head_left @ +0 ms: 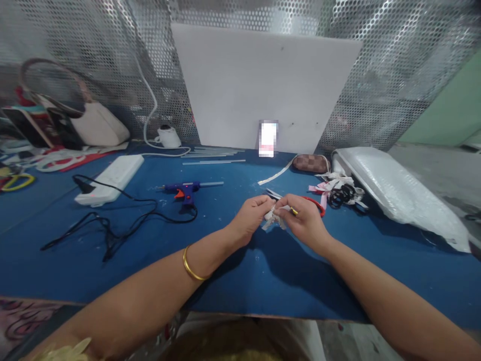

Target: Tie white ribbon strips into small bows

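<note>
The small bunched white ribbon piece sits pinched between both hands above the blue bench. The left hand grips its left side, the right hand its right, equally near

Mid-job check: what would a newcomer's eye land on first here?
Both hands, the left hand and right hand, meet at the middle of the blue table, pinching a small white ribbon piece. Left of them lies a blue glue gun with its black cord. A white board leans behind.
</note>
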### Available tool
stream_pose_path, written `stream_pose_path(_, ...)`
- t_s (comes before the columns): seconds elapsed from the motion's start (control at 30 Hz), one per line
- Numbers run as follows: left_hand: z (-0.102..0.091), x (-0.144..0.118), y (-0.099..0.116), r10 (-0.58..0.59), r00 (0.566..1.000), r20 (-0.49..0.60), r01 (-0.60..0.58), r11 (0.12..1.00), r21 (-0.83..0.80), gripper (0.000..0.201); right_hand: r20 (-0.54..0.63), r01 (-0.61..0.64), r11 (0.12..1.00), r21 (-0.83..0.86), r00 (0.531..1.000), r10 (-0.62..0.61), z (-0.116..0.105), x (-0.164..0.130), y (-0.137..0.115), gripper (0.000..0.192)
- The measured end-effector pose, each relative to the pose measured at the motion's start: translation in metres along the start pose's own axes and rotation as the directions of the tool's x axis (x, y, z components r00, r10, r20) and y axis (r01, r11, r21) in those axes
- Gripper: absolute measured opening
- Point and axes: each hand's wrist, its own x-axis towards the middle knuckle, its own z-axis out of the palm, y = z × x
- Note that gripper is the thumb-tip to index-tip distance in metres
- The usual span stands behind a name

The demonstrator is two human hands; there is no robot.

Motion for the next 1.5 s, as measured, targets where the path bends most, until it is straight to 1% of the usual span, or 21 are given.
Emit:
stream_pose_path(0.03, 0.000, 0.000, 0.001, -0.016, 1.000, -0.016, 0.016, 0.999, -0.035, 0.034, -0.014, -0.089, 0.992, 0.084, 0.996, 0.090, 0.001, 0.001, 0.002, 0.006)
stream_pose_path(0.1, -0.002, 0.001, 0.005, -0.001, 0.999, -0.053, -0.003, 0.997, -0.077, 0.035, -0.032, -0.242, 0.934, 0.262, 0.965, 0.259, 0.002, 0.003, 0.007, 0.011)
stream_pose_path(0.17, -0.004, 0.001, 0.009, 0.031, 0.997, -0.069, -0.038, 0.994, -0.103, 0.037, -0.037, -0.316, 0.866, 0.389, 0.933, 0.357, 0.002, 0.005, 0.009, 0.016)
stream_pose_path(0.23, -0.005, 0.000, 0.013, 0.057, 0.995, -0.078, -0.064, 0.994, -0.086, 0.034, -0.037, -0.333, 0.828, 0.451, 0.920, 0.391, 0.001, 0.007, 0.010, 0.018)
stream_pose_path(0.37, -0.003, -0.001, 0.012, 0.081, 0.987, -0.142, -0.078, 0.997, 0.029, 0.022, -0.010, -0.329, 0.805, 0.493, 0.924, 0.383, 0.001, 0.006, 0.008, 0.018)
stream_pose_path(0.5, -0.001, -0.001, 0.009, 0.046, 0.986, -0.160, -0.042, 0.999, 0.030, 0.018, 0.031, -0.341, 0.783, 0.520, 0.924, 0.382, 0.001, 0.006, 0.008, 0.017)
stream_pose_path(0.63, -0.001, -0.002, 0.010, 0.042, 0.994, -0.097, -0.039, 0.999, 0.025, 0.018, 0.051, -0.356, 0.789, 0.501, 0.922, 0.384, 0.002, 0.007, 0.008, 0.019)
stream_pose_path(0.8, -0.003, -0.004, 0.014, 0.099, 0.994, -0.034, -0.093, 0.985, 0.143, 0.023, 0.076, -0.354, 0.802, 0.481, 0.928, 0.364, 0.002, 0.005, 0.003, 0.018)
stream_pose_path(0.83, -0.003, -0.004, 0.014, 0.090, 0.996, -0.022, -0.086, 0.988, 0.132, 0.023, 0.084, -0.350, 0.798, 0.491, 0.931, 0.356, 0.001, 0.005, 0.002, 0.017)
stream_pose_path(0.9, -0.002, -0.005, 0.014, 0.025, 1.000, 0.003, -0.025, 0.999, 0.035, 0.022, 0.102, -0.336, 0.782, 0.525, 0.937, 0.334, 0.000, 0.005, 0.000, 0.016)
stream_pose_path(1.0, 0.002, -0.005, 0.013, -0.127, 0.989, 0.082, 0.140, 0.973, -0.183, 0.022, 0.148, -0.323, 0.740, 0.590, 0.944, 0.294, 0.000, 0.004, -0.002, 0.015)
stream_pose_path(1.07, 0.003, -0.005, 0.012, -0.165, 0.982, 0.096, 0.181, 0.962, -0.206, 0.024, 0.162, -0.327, 0.730, 0.600, 0.943, 0.289, 0.000, 0.004, -0.001, 0.015)
stream_pose_path(1.1, 0.002, -0.005, 0.011, -0.141, 0.988, 0.060, 0.148, 0.978, -0.147, 0.025, 0.147, -0.327, 0.751, 0.573, 0.943, 0.298, 0.000, 0.003, -0.001, 0.015)
stream_pose_path(1.13, 0.002, -0.006, 0.011, -0.081, 0.997, 0.000, 0.081, 0.996, -0.043, 0.025, 0.113, -0.321, 0.789, 0.524, 0.944, 0.309, 0.000, 0.003, -0.001, 0.014)
stream_pose_path(1.2, 0.000, -0.007, 0.012, 0.092, 0.991, -0.093, -0.072, 0.978, 0.197, 0.027, 0.042, -0.304, 0.863, 0.405, 0.948, 0.314, 0.000, 0.003, -0.002, 0.014)
stream_pose_path(1.23, 0.000, -0.007, 0.012, 0.139, 0.986, -0.092, -0.112, 0.960, 0.255, 0.027, 0.034, -0.299, 0.877, 0.375, 0.950, 0.309, -0.001, 0.003, -0.002, 0.014)
stream_pose_path(1.27, -0.001, -0.007, 0.013, 0.144, 0.987, -0.070, -0.122, 0.960, 0.251, 0.027, 0.048, -0.300, 0.873, 0.384, 0.951, 0.306, -0.002, 0.003, -0.003, 0.014)
stream_pose_path(1.3, 0.000, -0.007, 0.013, 0.113, 0.993, -0.043, -0.102, 0.974, 0.200, 0.027, 0.082, -0.311, 0.850, 0.426, 0.949, 0.306, -0.003, 0.004, -0.003, 0.015)
stream_pose_path(1.37, 0.001, -0.006, 0.013, 0.018, 1.000, -0.021, -0.017, 0.999, 0.052, 0.027, 0.155, -0.352, 0.766, 0.538, 0.935, 0.320, -0.004, 0.006, -0.002, 0.017)
stream_pose_path(1.43, 0.001, -0.004, 0.012, -0.023, 0.998, -0.061, 0.020, 0.999, -0.036, 0.027, 0.184, -0.381, 0.700, 0.604, 0.921, 0.342, -0.005, 0.008, -0.001, 0.020)
stream_pose_path(1.5, 0.000, -0.002, 0.010, -0.016, 0.993, -0.119, 0.009, 0.998, -0.060, 0.027, 0.189, -0.394, 0.666, 0.633, 0.913, 0.361, -0.004, 0.009, 0.001, 0.025)
